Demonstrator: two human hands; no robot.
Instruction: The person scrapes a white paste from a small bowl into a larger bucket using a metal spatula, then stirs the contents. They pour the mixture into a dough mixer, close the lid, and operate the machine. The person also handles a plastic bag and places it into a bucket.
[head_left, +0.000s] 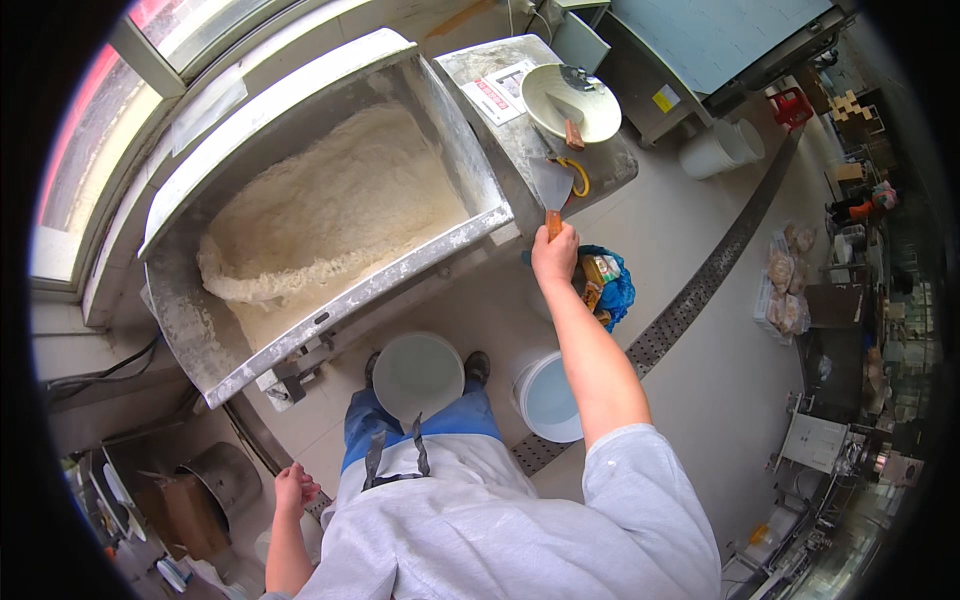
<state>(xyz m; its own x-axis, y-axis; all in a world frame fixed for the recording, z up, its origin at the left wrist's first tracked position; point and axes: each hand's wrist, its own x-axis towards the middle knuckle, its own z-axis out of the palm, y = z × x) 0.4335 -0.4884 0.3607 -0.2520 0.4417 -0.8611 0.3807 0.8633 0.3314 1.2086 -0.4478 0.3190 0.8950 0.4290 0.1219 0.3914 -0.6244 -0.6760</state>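
Note:
My right hand (556, 253) grips the wooden handle of a scraper (551, 187) with a broad metal blade. The blade reaches over the near edge of a floury side table (611, 169). Beside the blade lies a tool with a yellow loop handle (576, 178). A white bowl (536, 86) on that table holds a second wooden-handled scraper (574, 133). To the left, a large metal trough (262, 367) contains pale, shaggy dough (352, 187). My left hand (294, 487) hangs low at my side, fingers loosely curled, with nothing visible in it.
A round pale bucket (418, 375) is between my feet. Another bucket of liquid (551, 397) stands right of it, below a blue-lined bin (619, 289) of waste. A perforated drain cover (679, 307) crosses the floor. White buckets (712, 154) stand near a metal bench (652, 82).

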